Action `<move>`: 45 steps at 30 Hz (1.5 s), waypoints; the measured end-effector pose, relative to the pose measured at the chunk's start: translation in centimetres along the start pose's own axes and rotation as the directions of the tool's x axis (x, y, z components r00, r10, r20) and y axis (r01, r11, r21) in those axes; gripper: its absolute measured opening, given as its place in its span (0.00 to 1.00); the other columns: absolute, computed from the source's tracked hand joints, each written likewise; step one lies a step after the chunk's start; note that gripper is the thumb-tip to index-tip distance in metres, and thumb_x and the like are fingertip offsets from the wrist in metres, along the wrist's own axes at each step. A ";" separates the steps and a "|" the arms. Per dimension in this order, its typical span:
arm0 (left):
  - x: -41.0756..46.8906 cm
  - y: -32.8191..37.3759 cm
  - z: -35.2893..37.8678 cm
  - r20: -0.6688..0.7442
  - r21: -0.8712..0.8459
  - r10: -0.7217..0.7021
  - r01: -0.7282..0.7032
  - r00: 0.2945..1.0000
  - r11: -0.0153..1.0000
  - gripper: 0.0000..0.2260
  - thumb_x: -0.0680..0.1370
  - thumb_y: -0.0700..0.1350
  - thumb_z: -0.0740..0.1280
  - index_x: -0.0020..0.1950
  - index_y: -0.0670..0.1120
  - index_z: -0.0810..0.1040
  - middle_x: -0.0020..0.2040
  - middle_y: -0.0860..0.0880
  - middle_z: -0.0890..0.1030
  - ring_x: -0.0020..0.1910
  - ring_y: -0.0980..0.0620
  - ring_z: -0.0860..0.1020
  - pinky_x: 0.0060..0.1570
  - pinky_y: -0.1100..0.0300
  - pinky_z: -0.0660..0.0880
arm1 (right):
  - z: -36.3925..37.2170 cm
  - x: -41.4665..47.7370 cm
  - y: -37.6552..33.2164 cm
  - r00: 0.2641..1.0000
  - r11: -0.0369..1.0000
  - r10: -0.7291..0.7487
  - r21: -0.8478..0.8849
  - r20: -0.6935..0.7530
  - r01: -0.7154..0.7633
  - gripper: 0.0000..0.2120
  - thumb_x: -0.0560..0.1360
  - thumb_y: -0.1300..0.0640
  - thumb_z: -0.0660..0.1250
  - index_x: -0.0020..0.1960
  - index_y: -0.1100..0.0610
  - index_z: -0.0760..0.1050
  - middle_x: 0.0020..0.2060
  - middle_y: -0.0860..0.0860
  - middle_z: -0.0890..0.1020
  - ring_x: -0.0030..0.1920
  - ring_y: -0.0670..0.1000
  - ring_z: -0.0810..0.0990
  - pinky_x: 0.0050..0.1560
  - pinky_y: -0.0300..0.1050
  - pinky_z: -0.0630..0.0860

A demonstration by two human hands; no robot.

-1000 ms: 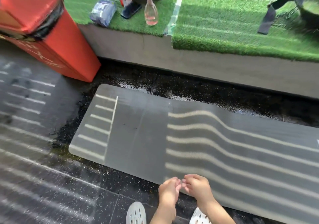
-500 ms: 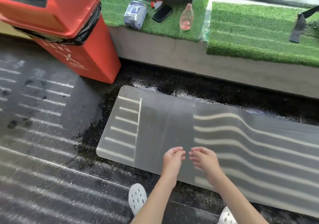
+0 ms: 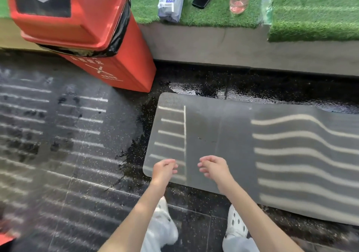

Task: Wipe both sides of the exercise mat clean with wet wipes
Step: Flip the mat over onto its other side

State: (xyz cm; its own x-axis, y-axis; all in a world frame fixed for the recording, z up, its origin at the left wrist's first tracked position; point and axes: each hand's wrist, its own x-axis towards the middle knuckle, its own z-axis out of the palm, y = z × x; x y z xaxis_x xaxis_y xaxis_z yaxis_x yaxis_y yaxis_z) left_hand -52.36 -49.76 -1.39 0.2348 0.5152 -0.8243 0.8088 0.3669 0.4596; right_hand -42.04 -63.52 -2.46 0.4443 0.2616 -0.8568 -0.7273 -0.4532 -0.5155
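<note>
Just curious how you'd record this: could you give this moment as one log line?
left hand: empty, over mat corner | right hand: empty, over mat | mat: lying on floor | wipes pack: on grass ledge

Head-view of a person: bare arms, white clogs, pale trousers.
Left hand (image 3: pixel 164 171) and right hand (image 3: pixel 212 169) are bare, and detail on the fingers (image 3: pixel 206 162) is too blurred to read. Both forearms are bare from the wrists back to the bottom edge, on the near side of the fingers. Below the left fingers, partly behind the forearm, is a white clog-style left shoe (image 3: pixel 165 214) with a chunky rounded toe, blurred. Below the right fingers is the matching right shoe (image 3: pixel 236 222), white, with dark round vent holes across its top. Further from the fingers than the shoes are light grey-white trouser legs (image 3: pixel 241 245) in loose fabric with soft folds, cut by the frame edge.
</note>
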 end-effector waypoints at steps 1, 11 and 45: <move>1.2 0.0 -0.8 0.001 -0.010 0.002 -0.002 1.000 1.000 0.05 0.81 0.40 0.64 0.54 0.44 0.79 0.46 0.49 0.83 0.45 0.52 0.81 0.61 0.53 0.74 | 1.2 0.7 -0.1 1.000 1.000 0.019 0.011 -0.008 -0.019 0.08 0.78 0.65 0.61 0.44 0.57 0.77 0.38 0.53 0.83 0.36 0.49 0.78 0.36 0.38 0.73; 25.3 -0.8 -8.5 0.011 0.210 -0.047 0.044 0.999 0.977 0.14 0.77 0.36 0.66 0.34 0.51 0.77 0.38 0.48 0.79 0.42 0.48 0.75 0.36 0.60 0.67 | 17.2 14.2 1.9 0.969 0.961 0.169 0.248 -0.181 -0.122 0.07 0.77 0.66 0.62 0.48 0.61 0.79 0.38 0.55 0.83 0.35 0.49 0.78 0.37 0.39 0.73; 53.6 -8.6 -10.1 0.060 0.592 0.320 -0.292 0.945 0.751 0.10 0.78 0.41 0.69 0.45 0.39 0.69 0.41 0.45 0.73 0.34 0.58 0.62 0.29 0.69 0.58 | 32.0 41.6 15.7 0.904 0.996 -0.081 -0.064 -0.419 0.060 0.07 0.73 0.67 0.65 0.49 0.61 0.79 0.42 0.56 0.80 0.40 0.52 0.77 0.39 0.34 0.71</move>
State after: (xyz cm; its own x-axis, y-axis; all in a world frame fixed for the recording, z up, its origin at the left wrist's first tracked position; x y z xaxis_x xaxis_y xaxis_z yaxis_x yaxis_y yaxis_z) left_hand -52.15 -17.48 -46.18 0.5136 0.5580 -0.6518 0.8580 -0.3335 0.3906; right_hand -51.73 -32.49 -46.59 0.6801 -0.0838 -0.7283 -0.6644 -0.4904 -0.5641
